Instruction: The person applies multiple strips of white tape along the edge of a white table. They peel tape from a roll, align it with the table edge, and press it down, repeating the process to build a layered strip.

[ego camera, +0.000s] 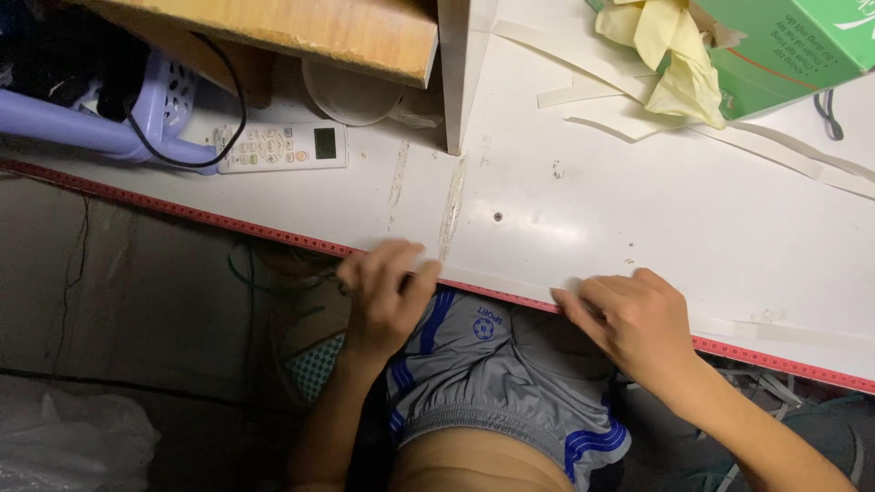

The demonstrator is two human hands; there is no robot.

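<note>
Left hand (383, 292), right hand (629, 319): fingertips pinching tape (497, 283) at board (638, 210) edge. Risk: tape tears if yanked unevenly.

A wooden board (301, 32) hides half the round white dish (351, 91). The green box (784, 46) runs off the top edge, and the remote's (283, 146) buttons are too small to tell apart.

Open tabletop (638, 210) btwn hands, box (784, 46)

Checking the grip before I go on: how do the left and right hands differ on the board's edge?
The left hand is curled, knuckles up, over the white board edge by the red strip. The right hand lies flatter, fingertips pressing a pale tape strip. Both are bare, at the near edge.
</note>
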